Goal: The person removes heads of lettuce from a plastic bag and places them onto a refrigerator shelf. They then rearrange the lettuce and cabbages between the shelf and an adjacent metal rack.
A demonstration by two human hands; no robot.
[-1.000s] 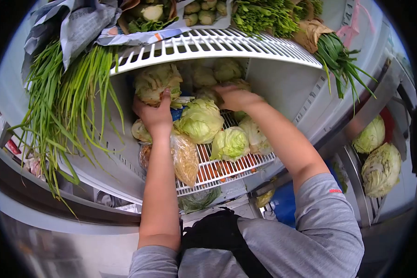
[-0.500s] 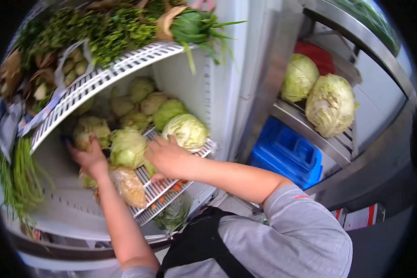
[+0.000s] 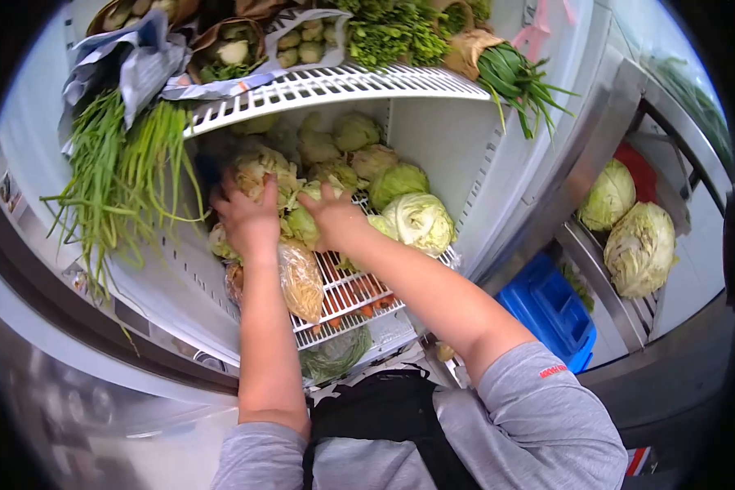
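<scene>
- The left hand [image 3: 249, 219] lies on a pale cabbage [image 3: 261, 167], fingers spread, grip released.
- The right hand [image 3: 333, 219] covers a green cabbage [image 3: 302, 225] on the wire shelf [image 3: 345, 290]; its grip cannot be told.

head view — close, seemingly downward, facing fridge [image 3: 433, 155]

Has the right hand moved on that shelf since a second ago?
Yes. The right hand has come forward from the back of the wire shelf, now resting on a cabbage beside the left hand.
</scene>
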